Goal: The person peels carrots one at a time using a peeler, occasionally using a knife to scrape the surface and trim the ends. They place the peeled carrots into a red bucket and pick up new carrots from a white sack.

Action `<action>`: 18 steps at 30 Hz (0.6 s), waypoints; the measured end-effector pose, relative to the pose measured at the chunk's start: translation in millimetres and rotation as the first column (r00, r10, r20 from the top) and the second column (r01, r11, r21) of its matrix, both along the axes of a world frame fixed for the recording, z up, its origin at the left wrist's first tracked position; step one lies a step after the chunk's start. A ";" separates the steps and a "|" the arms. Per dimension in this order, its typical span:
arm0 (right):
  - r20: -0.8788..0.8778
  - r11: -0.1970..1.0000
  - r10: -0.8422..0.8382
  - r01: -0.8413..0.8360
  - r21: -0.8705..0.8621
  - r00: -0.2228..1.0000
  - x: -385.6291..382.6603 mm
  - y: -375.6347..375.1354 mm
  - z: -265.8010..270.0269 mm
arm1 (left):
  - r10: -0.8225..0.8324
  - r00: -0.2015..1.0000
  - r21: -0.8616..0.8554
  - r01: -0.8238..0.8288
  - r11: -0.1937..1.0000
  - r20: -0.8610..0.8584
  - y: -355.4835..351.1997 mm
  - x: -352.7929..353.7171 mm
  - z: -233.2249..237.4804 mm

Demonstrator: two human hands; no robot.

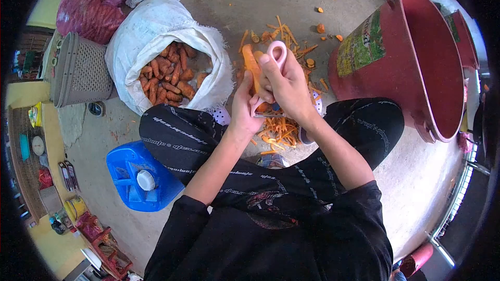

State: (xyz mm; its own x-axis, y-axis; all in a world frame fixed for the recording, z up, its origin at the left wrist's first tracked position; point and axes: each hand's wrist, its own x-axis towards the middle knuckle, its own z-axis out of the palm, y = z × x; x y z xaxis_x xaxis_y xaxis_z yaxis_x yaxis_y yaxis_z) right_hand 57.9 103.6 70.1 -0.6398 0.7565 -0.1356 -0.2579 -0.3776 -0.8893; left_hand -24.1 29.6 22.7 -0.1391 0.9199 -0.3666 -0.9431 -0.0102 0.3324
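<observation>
My left hand (242, 105) is closed around the lower part of an orange carrot (251, 63), which points up and away from me. My right hand (289, 92) grips a pink peeler (277, 50), its looped handle end sticking out above my fingers. The peeler's blade end lies low between the two hands, close to the carrot; whether it touches cannot be made out. Below and beyond the hands, orange peelings (281, 130) are heaped on the floor between my legs. A white sack (151, 26) of unpeeled carrots (167, 75) stands open at the left.
At the right stands a large red tub (411, 73). A blue jerrycan (138, 179) sits beside my left knee. Further left are a grey perforated basket (87, 73) and a red mesh sack (89, 10). Carrot bits (321, 28) lie scattered on the concrete floor.
</observation>
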 end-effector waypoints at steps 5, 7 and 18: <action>-0.084 0.971 -0.023 0.002 -0.240 0.996 -1.7 7.2 -2.2 | 0.007 0.998 -0.214 -0.019 0.977 -0.054 5.7 5.8 19.2; -0.089 0.949 -0.108 0.076 -0.307 0.990 -4.1 5.5 -8.1 | 0.042 0.999 -0.012 -0.042 0.999 -0.009 4.5 3.6 3.6; -0.052 0.955 0.013 -0.028 -0.295 0.999 -1.1 11.5 4.9 | -0.039 0.998 0.080 0.035 0.996 0.055 2.5 1.1 -15.0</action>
